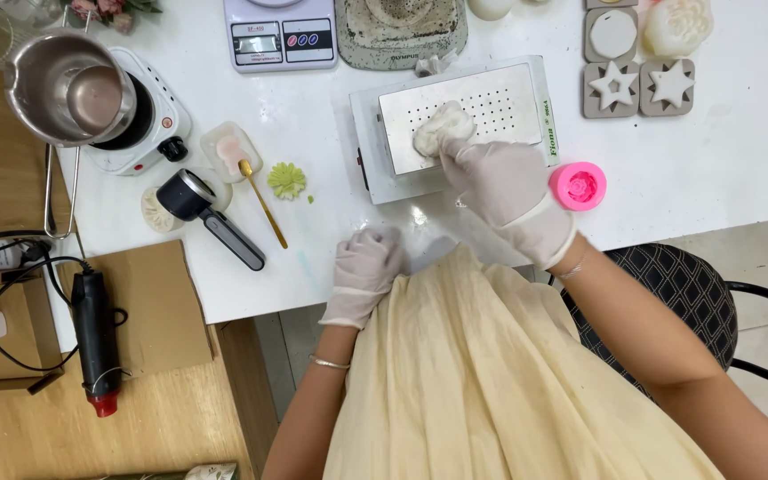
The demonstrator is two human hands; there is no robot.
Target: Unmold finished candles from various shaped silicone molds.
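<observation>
My right hand (pixel 504 182), in a white glove, presses a white flower-shaped wax piece (pixel 438 126) onto the perforated metal plate of a small white heating device (pixel 508 102). My left hand (pixel 364 267), gloved too, rests curled at the near edge of the white table (pixel 713 178), holding nothing. A pink round silicone mould (pixel 578 185) sits just right of my right wrist.
A metal pot (pixel 68 87) stands on a small white hotplate at far left. Close by lie a black-handled tool (pixel 206 213), a gold spoon (pixel 262 200), a green flower piece (pixel 287 180) and a digital scale (pixel 280 34). Star moulds (pixel 642 87) sit far right. A black heat gun (pixel 95 342) lies on cardboard.
</observation>
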